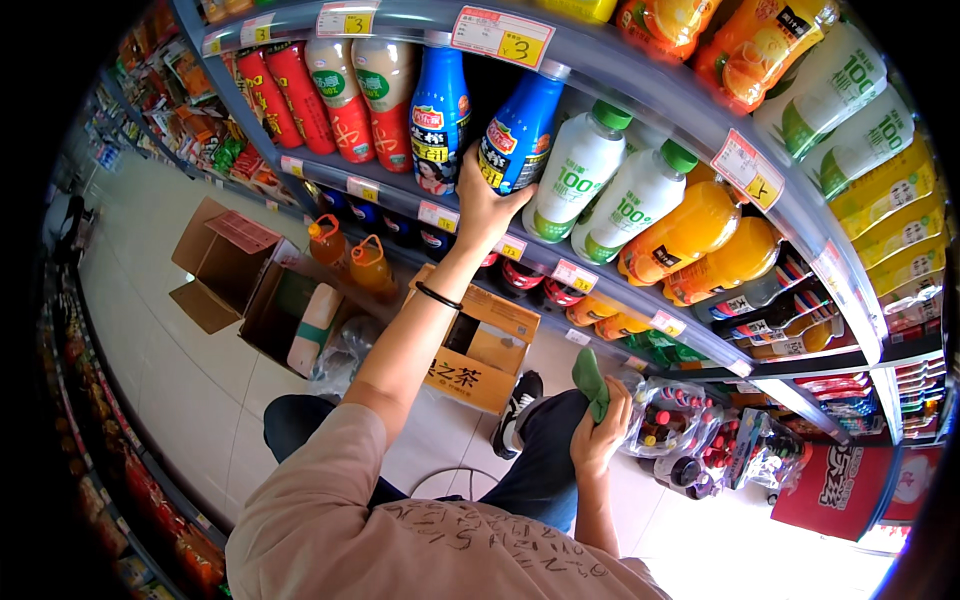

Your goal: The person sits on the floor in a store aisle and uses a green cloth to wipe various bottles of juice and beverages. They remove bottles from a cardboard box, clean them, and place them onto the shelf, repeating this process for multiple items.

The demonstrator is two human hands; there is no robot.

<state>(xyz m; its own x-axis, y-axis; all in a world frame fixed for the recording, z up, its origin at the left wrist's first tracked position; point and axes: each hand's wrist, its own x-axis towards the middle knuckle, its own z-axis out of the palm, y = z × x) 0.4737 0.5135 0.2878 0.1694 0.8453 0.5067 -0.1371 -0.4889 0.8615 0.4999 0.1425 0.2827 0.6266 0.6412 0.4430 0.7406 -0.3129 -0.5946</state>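
Note:
My left hand is wrapped around the lower part of a blue coconut-drink bottle, which leans to the right on the shelf. A second blue bottle stands just left of it, with a dark gap between their upper parts. White bottles with green caps are at its right. Lower down, before my right knee, my right hand holds a folded green cloth. Whether the held bottle's base touches the shelf is hidden behind my fingers.
Price tags line the shelf edge. Orange juice bottles stand farther right, red cans farther left. On the floor are an open cardboard box, a printed carton, orange drink jugs and plastic-wrapped bottle packs.

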